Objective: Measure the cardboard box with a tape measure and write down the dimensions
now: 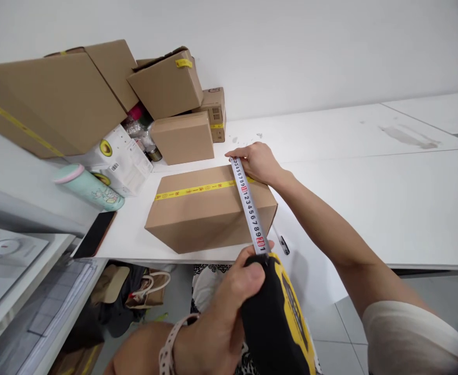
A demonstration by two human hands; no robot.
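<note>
A taped cardboard box [192, 216] lies on the white table, a yellow printed strip running along its top. In my left hand [223, 307] is a black and yellow tape measure [278, 317], held off the box's near side with the thumb on top. Its metal blade [248, 211] is pulled out across the right part of the box top, numbers facing up. My right hand [261, 162] grips the blade's far end at the back edge of the box; its index finger points left.
Several cardboard boxes [182, 138] are stacked at the back left. A mint tumbler [90, 187], a white avocado-print carton [125, 159] and a dark phone [96, 234] lie left of the box. A small black tool [284, 245] lies to its right. The white table [369, 208] extends rightward.
</note>
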